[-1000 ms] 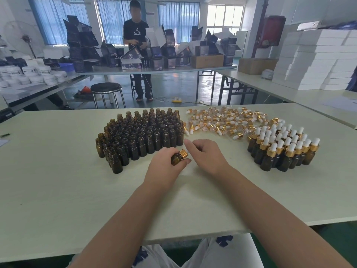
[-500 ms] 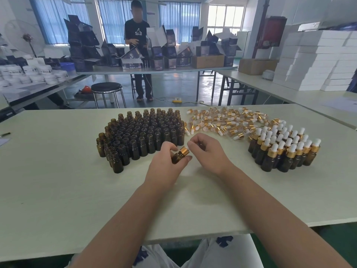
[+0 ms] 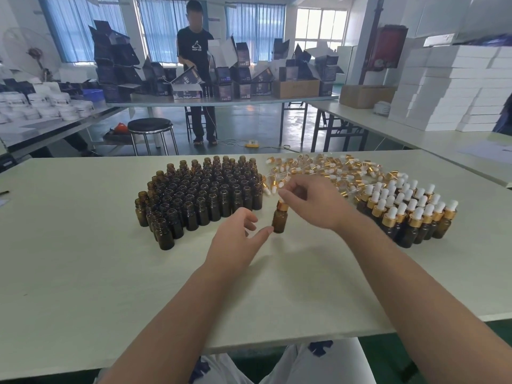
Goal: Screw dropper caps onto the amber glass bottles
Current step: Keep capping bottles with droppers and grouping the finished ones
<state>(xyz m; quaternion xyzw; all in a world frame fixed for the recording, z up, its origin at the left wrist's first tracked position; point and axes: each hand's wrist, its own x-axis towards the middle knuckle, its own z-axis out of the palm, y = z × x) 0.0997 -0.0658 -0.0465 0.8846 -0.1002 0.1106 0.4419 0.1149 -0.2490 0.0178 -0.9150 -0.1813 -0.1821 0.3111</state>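
One amber bottle (image 3: 279, 219) with a gold dropper cap hangs upright over the white table (image 3: 83, 273). My right hand (image 3: 313, 202) pinches its cap from above. My left hand (image 3: 238, 236) is just left of the bottle with fingers spread, holding nothing; its thumb tip is close to the bottle's base. A block of uncapped amber bottles (image 3: 202, 195) stands behind my left hand. Loose dropper caps (image 3: 318, 167) lie in a heap behind my right hand. Capped bottles (image 3: 407, 212) stand grouped at the right.
A person (image 3: 197, 70) stands at a far table stacked with dark boxes. A round stool (image 3: 151, 127) is on the floor beyond my table. White boxes (image 3: 448, 87) are piled on the right table, white jars (image 3: 41, 106) on the left one.
My left hand let go of the capped bottle and opened. My right hand took it by the cap and lifted it upright, moving slightly right.
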